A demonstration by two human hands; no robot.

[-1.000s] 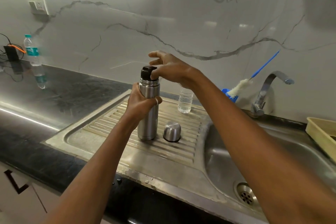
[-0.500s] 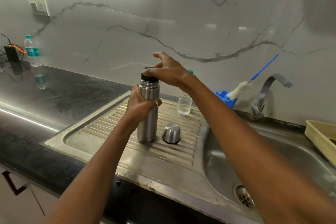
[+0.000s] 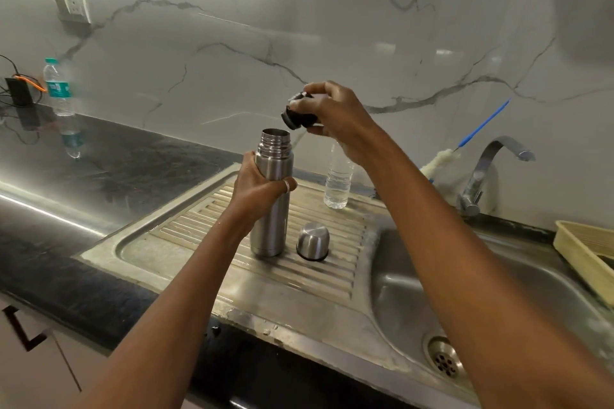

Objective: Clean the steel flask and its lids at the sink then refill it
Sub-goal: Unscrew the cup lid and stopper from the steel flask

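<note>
Head view: right hand (image 3: 335, 119) holds stopper (image 3: 296, 116) off flask (image 3: 269, 229)

The flask (image 3: 270, 209) stood on the drainboard (image 3: 186, 242), the cup lid (image 3: 313, 240) just right of it. The stopper (image 3: 295, 116) was above and right of the flask's mouth, in the right hand (image 3: 335, 119). A water bottle (image 3: 338, 182) stood behind, near the drainboard's back edge. The sink basin (image 3: 415, 282) lay right, the tap (image 3: 481, 172) behind it.
</note>
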